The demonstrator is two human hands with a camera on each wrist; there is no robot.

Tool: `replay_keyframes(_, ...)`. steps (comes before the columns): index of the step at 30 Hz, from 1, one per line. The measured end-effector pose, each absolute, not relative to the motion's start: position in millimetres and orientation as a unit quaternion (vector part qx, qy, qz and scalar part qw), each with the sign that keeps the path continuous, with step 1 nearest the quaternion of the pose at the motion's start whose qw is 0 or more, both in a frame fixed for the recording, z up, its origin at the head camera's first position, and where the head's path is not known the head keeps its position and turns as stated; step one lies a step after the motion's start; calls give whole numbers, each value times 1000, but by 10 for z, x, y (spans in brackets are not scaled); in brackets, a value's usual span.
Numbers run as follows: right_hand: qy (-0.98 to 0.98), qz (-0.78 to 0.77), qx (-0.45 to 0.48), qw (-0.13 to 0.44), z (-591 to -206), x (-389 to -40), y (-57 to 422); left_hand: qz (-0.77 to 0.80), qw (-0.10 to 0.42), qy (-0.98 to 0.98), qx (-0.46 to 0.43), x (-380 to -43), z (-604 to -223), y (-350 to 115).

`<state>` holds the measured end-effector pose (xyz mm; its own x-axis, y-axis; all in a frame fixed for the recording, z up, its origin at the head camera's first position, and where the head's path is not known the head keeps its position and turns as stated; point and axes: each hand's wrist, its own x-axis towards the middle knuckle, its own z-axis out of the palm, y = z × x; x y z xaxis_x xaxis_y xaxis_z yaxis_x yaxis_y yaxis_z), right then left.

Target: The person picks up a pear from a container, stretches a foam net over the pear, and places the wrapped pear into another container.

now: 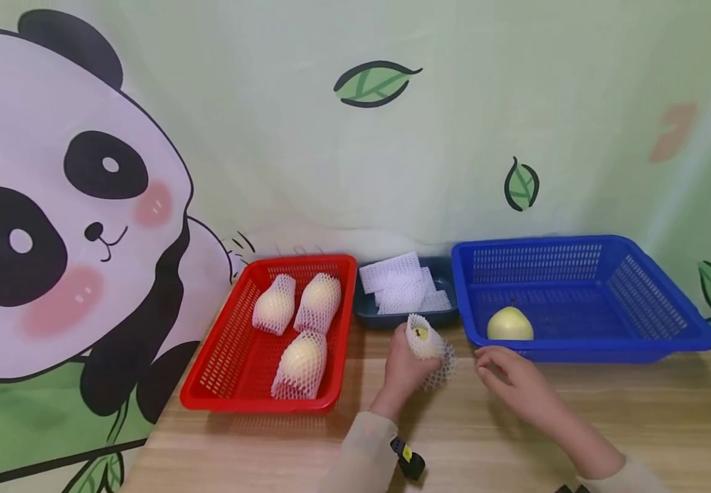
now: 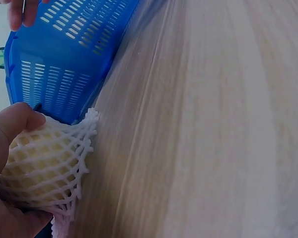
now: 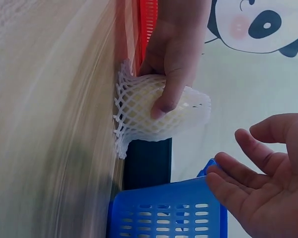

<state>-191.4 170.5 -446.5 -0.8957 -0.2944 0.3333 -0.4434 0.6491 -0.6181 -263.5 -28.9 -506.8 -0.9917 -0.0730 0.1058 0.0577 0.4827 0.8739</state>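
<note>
In the head view my left hand [image 1: 404, 368] grips a pear [image 1: 424, 346] sleeved in white foam netting. The net's lower end flares out loosely above the wooden table, and the pear's dark stem end shows at the top opening. In the right wrist view the thumb lies across the netted pear [image 3: 144, 106]. My right hand [image 1: 520, 387] holds nothing, its fingers loosely bent beside the front wall of the blue basket [image 1: 583, 355]. One bare yellow-green pear [image 1: 509, 324] sits in that basket's near left corner.
At the left stands a red basket [image 1: 263, 405] holding several netted pears [image 1: 303, 361]. Between the baskets, a dark tray [image 1: 367, 316] holds flat white foam nets [image 1: 399, 286]. Behind everything hangs a panda-printed backdrop [image 1: 256, 137].
</note>
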Motion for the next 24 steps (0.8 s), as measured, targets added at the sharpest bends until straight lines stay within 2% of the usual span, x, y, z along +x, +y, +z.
replay_keyframes(12, -899, 369, 201, 125, -4434, -1888, 1681, -518, 69, -853, 2, -2575, -4860, -344)
replay_keyframes(18, -882, 391, 219, 145, -4402, -1891, 1647, -513, 54, -856, -18, -2495, -4429, -452)
replay_keyframes(24, -875, 411, 228, 115, -4276, -1908, 1495, -497, 52, -865, -56, -2465, -3885, -674)
